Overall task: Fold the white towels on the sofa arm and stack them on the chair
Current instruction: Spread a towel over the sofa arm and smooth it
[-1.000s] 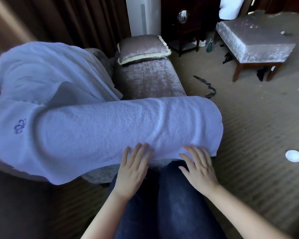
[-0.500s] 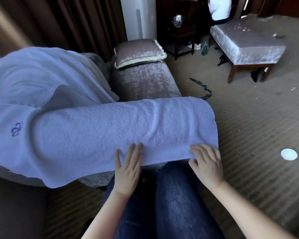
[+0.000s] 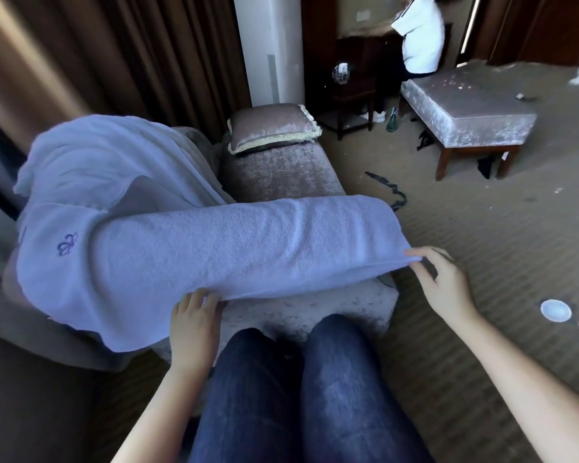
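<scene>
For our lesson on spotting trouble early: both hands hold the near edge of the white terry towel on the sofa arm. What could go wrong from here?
1. The right hand pinches only a corner of the white terry towel with its fingertips; the thick cloth may slip free.
2. The towel's left end hangs off the grey velvet sofa arm and might slide to the carpet.
3. The thinner white cloth behind lies against it and could be dragged along.
</scene>
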`<action>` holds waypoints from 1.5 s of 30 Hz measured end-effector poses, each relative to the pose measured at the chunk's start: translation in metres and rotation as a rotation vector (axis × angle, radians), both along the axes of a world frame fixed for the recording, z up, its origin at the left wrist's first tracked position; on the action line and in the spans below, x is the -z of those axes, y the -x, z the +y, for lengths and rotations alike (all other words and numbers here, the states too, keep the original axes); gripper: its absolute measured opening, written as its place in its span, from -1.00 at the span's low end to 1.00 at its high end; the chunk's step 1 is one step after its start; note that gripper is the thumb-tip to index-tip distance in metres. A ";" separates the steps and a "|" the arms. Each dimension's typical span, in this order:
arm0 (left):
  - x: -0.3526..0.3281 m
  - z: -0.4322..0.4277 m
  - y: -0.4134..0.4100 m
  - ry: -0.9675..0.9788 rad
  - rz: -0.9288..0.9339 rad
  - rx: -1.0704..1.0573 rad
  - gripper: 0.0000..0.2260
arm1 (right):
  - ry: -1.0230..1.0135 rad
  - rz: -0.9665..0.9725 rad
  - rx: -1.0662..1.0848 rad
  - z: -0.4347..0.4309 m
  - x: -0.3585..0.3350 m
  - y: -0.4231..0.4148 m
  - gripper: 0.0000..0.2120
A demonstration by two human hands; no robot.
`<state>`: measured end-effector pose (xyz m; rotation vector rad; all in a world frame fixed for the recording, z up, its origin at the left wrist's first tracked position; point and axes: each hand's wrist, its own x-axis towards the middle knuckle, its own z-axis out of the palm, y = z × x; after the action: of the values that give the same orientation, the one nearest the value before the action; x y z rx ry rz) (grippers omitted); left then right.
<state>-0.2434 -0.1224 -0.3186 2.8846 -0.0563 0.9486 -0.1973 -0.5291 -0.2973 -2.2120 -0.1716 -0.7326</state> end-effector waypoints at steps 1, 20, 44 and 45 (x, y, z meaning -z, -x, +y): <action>-0.007 0.003 0.003 0.064 0.033 -0.030 -0.85 | -0.020 0.053 -0.013 -0.001 -0.001 0.000 -0.87; -0.166 0.043 -0.064 0.141 0.126 0.146 -0.78 | 0.038 -0.071 -0.016 -0.003 -0.067 -0.062 -0.69; -0.135 0.045 -0.192 -0.080 0.160 0.164 -0.83 | 0.186 0.427 0.249 0.026 -0.055 -0.148 -0.61; -0.134 0.045 -0.193 -0.074 0.155 0.164 -0.83 | 0.172 0.422 0.258 0.026 -0.055 -0.148 -0.63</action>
<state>-0.0501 -0.0773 -0.1843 2.9543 -0.3157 0.7073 -0.0490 -0.5029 -0.2426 -2.5270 0.2757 -0.3786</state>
